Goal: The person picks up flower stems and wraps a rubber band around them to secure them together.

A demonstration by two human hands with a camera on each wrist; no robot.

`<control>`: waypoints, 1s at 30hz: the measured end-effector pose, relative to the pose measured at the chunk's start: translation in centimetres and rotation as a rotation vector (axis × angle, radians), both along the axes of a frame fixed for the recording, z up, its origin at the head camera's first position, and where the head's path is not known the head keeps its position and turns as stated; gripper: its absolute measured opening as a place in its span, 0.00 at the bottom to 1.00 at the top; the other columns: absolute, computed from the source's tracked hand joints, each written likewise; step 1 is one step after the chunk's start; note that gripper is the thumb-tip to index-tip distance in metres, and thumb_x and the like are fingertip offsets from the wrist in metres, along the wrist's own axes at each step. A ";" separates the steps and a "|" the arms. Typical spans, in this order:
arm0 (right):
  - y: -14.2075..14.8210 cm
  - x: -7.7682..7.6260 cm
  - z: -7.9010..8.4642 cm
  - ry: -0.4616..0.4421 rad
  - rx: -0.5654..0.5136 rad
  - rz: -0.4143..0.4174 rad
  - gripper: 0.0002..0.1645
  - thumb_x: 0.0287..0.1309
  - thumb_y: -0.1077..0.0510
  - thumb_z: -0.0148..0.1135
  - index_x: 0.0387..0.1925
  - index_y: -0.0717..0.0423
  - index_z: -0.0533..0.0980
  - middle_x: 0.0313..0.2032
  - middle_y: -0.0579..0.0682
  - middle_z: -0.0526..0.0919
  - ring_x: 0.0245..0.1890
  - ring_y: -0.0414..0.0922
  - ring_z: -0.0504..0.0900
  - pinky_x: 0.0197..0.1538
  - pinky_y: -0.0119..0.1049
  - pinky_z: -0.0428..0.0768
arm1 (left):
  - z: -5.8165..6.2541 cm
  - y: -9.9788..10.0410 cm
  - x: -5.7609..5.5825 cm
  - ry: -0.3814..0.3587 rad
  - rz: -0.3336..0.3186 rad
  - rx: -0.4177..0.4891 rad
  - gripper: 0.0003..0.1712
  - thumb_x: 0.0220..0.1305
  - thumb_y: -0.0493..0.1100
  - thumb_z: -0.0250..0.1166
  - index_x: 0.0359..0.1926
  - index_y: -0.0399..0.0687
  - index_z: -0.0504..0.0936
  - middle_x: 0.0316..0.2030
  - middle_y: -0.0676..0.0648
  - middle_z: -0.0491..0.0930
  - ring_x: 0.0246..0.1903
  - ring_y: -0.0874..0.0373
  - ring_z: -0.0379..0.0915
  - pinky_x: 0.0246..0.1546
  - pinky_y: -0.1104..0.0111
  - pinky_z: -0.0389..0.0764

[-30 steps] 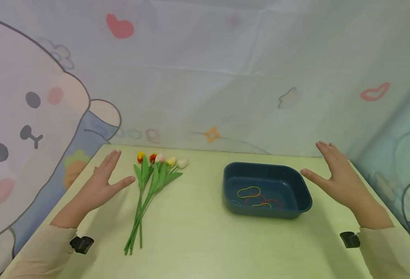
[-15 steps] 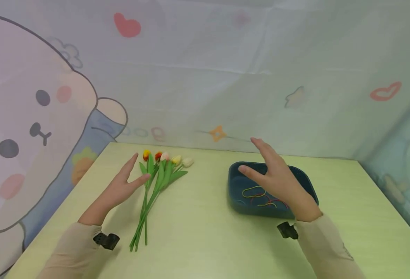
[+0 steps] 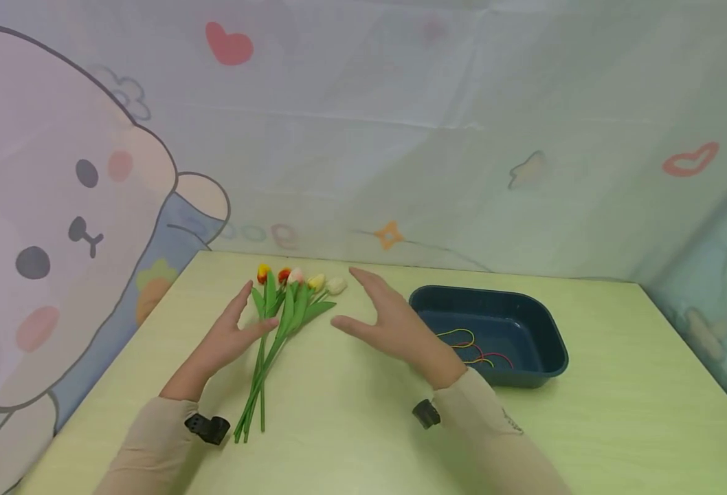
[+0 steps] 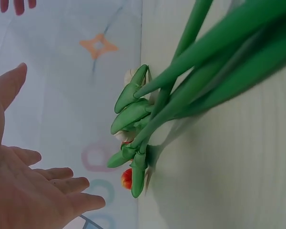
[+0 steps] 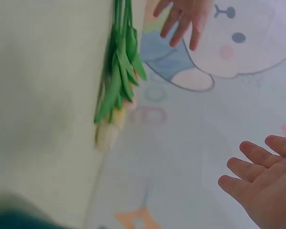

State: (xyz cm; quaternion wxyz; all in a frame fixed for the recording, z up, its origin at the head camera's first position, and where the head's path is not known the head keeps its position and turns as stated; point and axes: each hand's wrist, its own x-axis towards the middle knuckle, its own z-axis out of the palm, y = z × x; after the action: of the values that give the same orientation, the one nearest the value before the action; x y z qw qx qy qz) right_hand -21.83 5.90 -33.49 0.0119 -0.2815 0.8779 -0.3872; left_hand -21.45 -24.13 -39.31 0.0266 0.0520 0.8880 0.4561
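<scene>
Several artificial tulips (image 3: 283,323) in red, orange, pink, yellow and white lie on the table, blooms toward the wall and green stems crossing toward the front. My left hand (image 3: 227,344) hovers at the left side of the stems, its fingers spread and nothing held. My right hand (image 3: 394,326) is to the right of the flowers with thumb and fingers apart, also holding nothing. In the left wrist view the stems (image 4: 195,67) pass close to the camera, beside the left palm (image 4: 33,191). The right wrist view has the tulips (image 5: 117,81) beyond the right fingers (image 5: 248,169).
A dark blue plastic basin (image 3: 549,344) stands on the right of the pale green table (image 3: 617,412). Inside it lie several thin loops, yellow and red (image 3: 462,337). A printed cloth (image 3: 339,137) with a cartoon bear backs the table.
My right hand has swept left, from beside the basin, across it, to the right of the tulips. My left hand has moved slightly right, nearer the stems. The view has shifted a little.
</scene>
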 end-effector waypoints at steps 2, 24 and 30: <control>-1.1 -0.1 -0.6 -0.020 -0.006 0.016 0.50 0.59 0.35 0.61 0.74 0.47 0.52 0.72 0.46 0.57 0.72 0.47 0.56 0.71 0.51 0.62 | -0.2 0.2 -0.1 -0.006 0.005 0.014 0.57 0.66 0.61 0.60 0.76 0.52 0.29 0.75 0.35 0.35 0.72 0.33 0.33 0.65 0.32 0.51; -9.9 -0.2 -6.5 -0.380 -0.168 0.098 0.49 0.62 0.40 0.60 0.73 0.58 0.52 0.70 0.55 0.61 0.66 0.55 0.67 0.61 0.45 0.77 | -1.5 0.0 -0.2 -0.139 0.031 0.078 0.59 0.66 0.56 0.62 0.75 0.49 0.24 0.74 0.30 0.34 0.70 0.30 0.40 0.64 0.34 0.58; -10.9 0.1 -7.8 -0.477 -0.211 0.039 0.48 0.61 0.43 0.63 0.73 0.59 0.54 0.69 0.54 0.63 0.65 0.55 0.69 0.57 0.46 0.80 | -1.6 0.1 -0.1 -0.168 0.012 0.099 0.57 0.67 0.53 0.61 0.75 0.47 0.25 0.73 0.29 0.35 0.70 0.29 0.41 0.64 0.34 0.58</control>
State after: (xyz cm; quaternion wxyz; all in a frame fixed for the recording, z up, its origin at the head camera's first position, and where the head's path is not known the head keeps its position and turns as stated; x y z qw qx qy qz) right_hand -21.74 -5.03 -41.28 0.1967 -0.1986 0.7995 -0.5316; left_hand -21.54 -24.03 -40.94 0.0957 0.0093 0.8593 0.5023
